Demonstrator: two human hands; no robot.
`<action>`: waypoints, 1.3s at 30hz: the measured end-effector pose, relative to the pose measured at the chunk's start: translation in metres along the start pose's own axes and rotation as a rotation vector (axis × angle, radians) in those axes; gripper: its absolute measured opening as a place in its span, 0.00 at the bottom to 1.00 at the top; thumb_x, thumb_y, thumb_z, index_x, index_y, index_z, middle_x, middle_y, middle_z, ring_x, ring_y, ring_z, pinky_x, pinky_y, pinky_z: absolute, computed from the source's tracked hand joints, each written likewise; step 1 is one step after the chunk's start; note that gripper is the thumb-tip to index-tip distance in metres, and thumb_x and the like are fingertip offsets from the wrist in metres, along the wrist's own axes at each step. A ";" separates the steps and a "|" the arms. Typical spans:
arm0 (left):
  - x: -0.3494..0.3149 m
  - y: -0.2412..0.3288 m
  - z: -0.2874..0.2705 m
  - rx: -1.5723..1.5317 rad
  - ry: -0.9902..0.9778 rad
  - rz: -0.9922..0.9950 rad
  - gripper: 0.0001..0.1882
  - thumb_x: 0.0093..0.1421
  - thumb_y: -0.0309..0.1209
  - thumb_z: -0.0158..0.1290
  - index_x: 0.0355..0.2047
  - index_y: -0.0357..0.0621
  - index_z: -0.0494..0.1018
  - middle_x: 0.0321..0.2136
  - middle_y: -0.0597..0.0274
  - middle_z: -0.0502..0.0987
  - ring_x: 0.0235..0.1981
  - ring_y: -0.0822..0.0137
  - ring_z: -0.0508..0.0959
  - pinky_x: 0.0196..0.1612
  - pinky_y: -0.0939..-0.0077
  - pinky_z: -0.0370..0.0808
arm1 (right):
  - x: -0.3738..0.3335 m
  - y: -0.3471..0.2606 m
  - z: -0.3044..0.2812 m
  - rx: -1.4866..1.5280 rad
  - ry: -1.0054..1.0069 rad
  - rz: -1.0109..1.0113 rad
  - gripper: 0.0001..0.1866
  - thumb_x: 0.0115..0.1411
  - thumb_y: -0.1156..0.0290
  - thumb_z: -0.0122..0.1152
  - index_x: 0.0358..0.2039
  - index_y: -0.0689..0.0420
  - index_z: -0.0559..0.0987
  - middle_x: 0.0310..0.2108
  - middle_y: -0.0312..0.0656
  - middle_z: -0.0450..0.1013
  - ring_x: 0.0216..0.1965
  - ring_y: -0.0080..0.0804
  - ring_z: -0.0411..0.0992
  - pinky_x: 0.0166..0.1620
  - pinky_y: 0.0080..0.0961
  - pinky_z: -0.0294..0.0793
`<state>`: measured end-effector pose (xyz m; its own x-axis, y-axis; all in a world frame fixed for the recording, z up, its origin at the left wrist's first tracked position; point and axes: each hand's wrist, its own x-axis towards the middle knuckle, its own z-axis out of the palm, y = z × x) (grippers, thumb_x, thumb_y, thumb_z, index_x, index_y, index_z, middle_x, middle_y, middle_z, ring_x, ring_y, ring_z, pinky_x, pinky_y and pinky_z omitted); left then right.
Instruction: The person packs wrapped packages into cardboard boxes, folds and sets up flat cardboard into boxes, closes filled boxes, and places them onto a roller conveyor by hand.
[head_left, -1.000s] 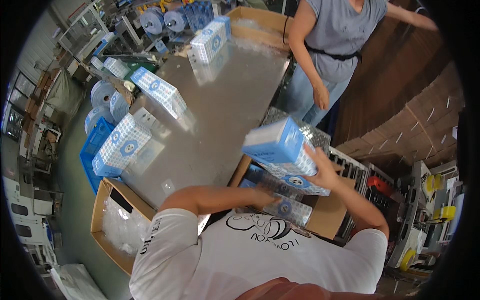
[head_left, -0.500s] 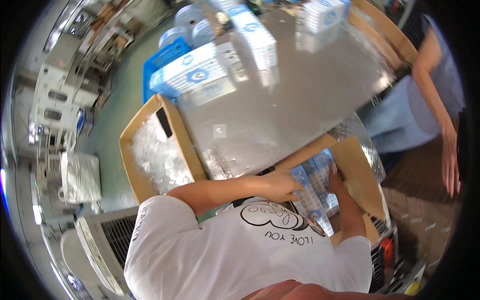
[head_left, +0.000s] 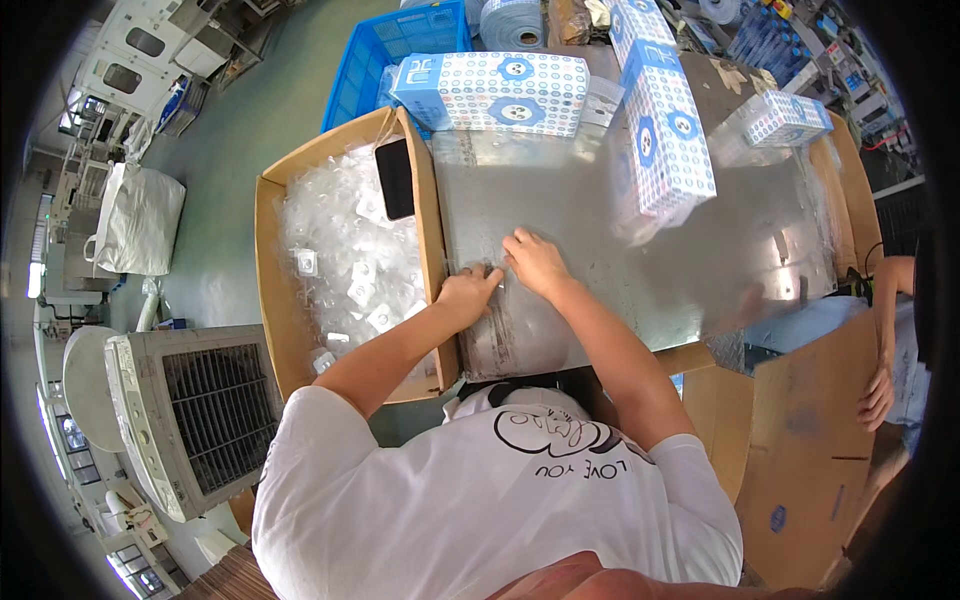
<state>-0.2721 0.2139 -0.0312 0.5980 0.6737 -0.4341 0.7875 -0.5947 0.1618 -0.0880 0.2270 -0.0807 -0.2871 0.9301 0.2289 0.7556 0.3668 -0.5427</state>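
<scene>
Left hand (head_left: 470,294), right hand (head_left: 536,263) — over tabletop (head_left: 560,190) (near carton (head_left: 431,220))

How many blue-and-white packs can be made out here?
4: the left pack by the crate, the middle pack on the table, the far pack beyond it, partly cut off, and the right pack. More may be hidden in the carton.

Shiny grey metal tabletop (head_left: 650,290), flat, scuffed at left
</scene>
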 end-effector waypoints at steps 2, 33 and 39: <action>0.001 -0.004 0.001 -0.063 0.017 0.077 0.38 0.47 0.38 0.65 0.56 0.47 0.59 0.41 0.46 0.74 0.41 0.49 0.78 0.39 0.58 0.76 | -0.007 0.004 -0.001 0.038 -0.044 0.050 0.09 0.56 0.67 0.59 0.34 0.57 0.72 0.29 0.45 0.72 0.34 0.48 0.72 0.36 0.41 0.71; 0.164 -0.050 -0.119 0.121 0.983 0.048 0.22 0.52 0.29 0.55 0.48 0.40 0.66 0.45 0.47 0.70 0.50 0.50 0.70 0.50 0.60 0.69 | -0.457 -0.036 -0.118 0.262 0.095 1.227 0.24 0.55 0.68 0.61 0.52 0.61 0.73 0.34 0.48 0.79 0.32 0.37 0.77 0.37 0.31 0.76; 0.192 -0.070 -0.080 0.196 0.523 -0.056 0.15 0.53 0.31 0.54 0.42 0.43 0.73 0.34 0.52 0.78 0.40 0.53 0.78 0.39 0.60 0.75 | -0.384 -0.035 -0.179 0.234 0.067 1.151 0.24 0.55 0.68 0.61 0.53 0.60 0.72 0.39 0.53 0.77 0.35 0.43 0.77 0.40 0.35 0.76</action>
<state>-0.1999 0.4200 -0.0552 0.5896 0.8048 0.0678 0.8076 -0.5884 -0.0383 0.1014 -0.1465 -0.0049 0.5308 0.7154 -0.4544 0.4210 -0.6879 -0.5912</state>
